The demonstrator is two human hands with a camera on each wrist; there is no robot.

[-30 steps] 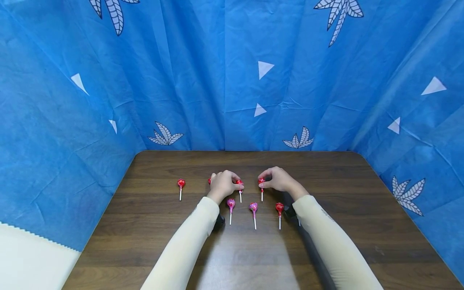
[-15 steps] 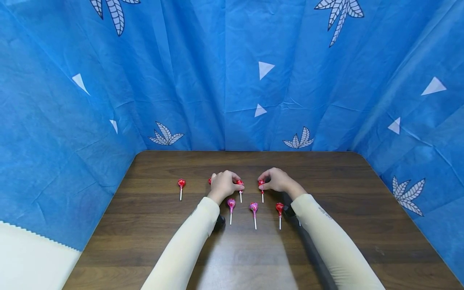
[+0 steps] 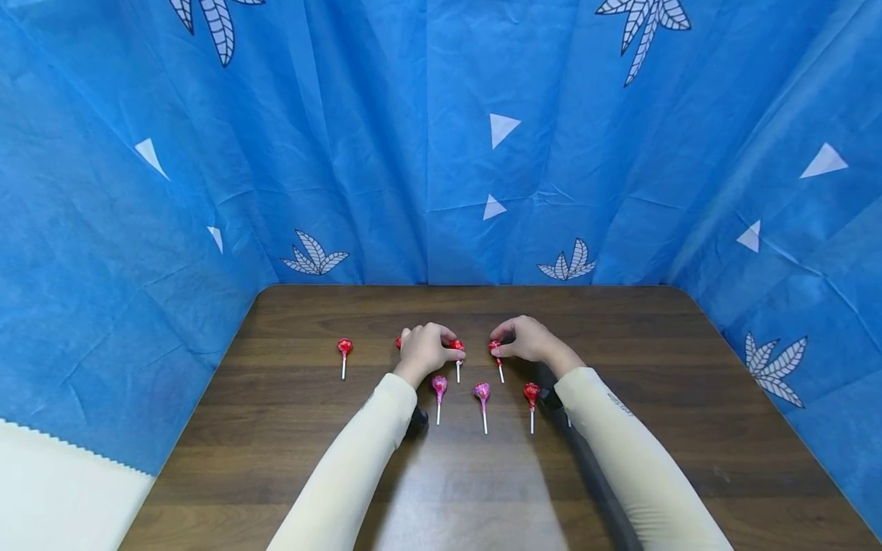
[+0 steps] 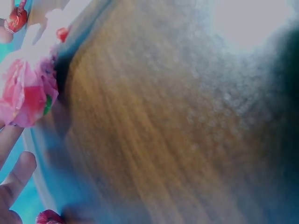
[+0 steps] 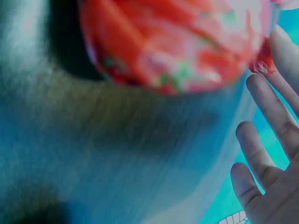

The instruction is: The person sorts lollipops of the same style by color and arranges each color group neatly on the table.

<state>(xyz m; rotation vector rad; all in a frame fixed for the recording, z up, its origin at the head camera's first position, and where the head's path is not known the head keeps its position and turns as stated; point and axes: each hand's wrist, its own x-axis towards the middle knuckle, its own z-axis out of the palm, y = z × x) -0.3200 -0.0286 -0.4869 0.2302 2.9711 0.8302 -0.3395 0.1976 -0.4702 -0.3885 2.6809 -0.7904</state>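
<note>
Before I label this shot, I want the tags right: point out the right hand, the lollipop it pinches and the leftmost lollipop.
Right hand (image 3: 534, 341), head view, middle of the hand.
Pinched lollipop (image 3: 494, 346), head view, red wrapper.
Leftmost lollipop (image 3: 344, 347), head view, red wrapper.

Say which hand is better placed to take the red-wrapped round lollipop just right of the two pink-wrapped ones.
Probably the right hand: that lollipop lies near its cream cuff, while the left hand is farther away. The right must first release the red lollipop it pinches.
</note>
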